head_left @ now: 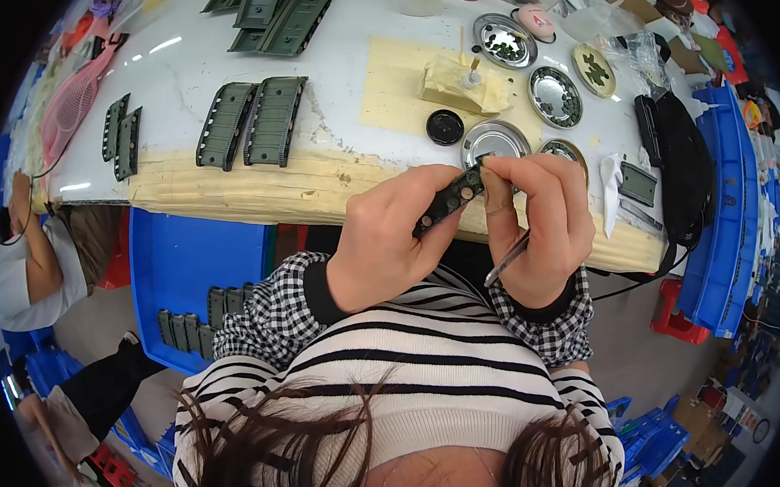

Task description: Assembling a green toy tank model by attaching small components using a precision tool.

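Note:
In front of my chest, my left hand (379,235) is closed round a narrow dark green plastic model part (446,203) with round brownish studs along its side. My right hand (543,213) is closed too, its thumb and forefinger pinching at the far end of that part. Whether a small piece sits between those fingertips I cannot make out. A thin metal tool (508,259), possibly tweezers, lies across the right palm under the curled fingers. Just beyond the hands stands a round metal dish (495,135), partly hidden by them, beside a black round lid (445,127).
Metal dishes of small green pieces (555,96) stand at the back right, near a tape-covered block (452,88). Green panels (275,120) lie on the table's left, more stacked behind. A blue bin (192,254) with green parts is below left. Another person (42,253) sits far left.

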Demonstrator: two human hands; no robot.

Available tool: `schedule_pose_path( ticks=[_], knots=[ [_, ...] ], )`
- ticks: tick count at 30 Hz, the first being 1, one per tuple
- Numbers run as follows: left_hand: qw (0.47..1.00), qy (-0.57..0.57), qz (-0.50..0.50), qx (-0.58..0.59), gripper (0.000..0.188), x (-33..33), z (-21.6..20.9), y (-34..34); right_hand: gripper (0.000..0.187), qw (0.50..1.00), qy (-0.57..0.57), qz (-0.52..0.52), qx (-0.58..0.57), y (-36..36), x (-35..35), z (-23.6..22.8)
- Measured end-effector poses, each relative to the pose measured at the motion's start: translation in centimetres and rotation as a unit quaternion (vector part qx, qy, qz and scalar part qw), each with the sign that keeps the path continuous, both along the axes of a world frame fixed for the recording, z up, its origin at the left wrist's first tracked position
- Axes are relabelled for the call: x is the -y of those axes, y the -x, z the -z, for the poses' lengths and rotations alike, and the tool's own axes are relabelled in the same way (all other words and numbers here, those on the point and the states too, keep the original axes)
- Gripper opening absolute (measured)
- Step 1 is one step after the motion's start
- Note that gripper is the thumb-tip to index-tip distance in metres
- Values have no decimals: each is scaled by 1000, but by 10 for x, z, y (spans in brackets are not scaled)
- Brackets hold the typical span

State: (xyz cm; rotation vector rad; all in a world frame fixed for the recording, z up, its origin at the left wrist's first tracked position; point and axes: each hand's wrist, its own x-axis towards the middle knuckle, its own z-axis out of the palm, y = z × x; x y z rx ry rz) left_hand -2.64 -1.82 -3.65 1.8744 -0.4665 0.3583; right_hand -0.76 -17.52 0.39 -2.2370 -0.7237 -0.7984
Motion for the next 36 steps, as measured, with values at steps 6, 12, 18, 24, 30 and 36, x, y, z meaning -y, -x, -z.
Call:
schedule_pose_path(
  ticks=[6, 12, 18, 24, 30, 36],
  knots=[
    [999, -15, -7, 28, 31, 0, -1, 1, 22, 997, -48, 30, -51, 9, -4, 6],
    [999, -33, -16, 23, 34, -1, -3, 4, 22, 1000, 0, 10, -10, 7, -1, 10],
    [999, -27, -17, 5, 34, -1, 0, 5, 24, 998, 48, -31, 35, -1, 3, 12],
    [999, -1, -20, 28, 29, -1, 7, -5, 21, 988, -105, -27, -110, -3, 8, 2],
    [997, 29, -10, -77, 25, -10, -1, -5, 10, 990, -73, 44, -114, -24, 14, -17],
    [865, 376, 161, -291, 35, -19, 4, -10, 21, 992, 1, 47, -117, -67, 16, -14]
  ],
)
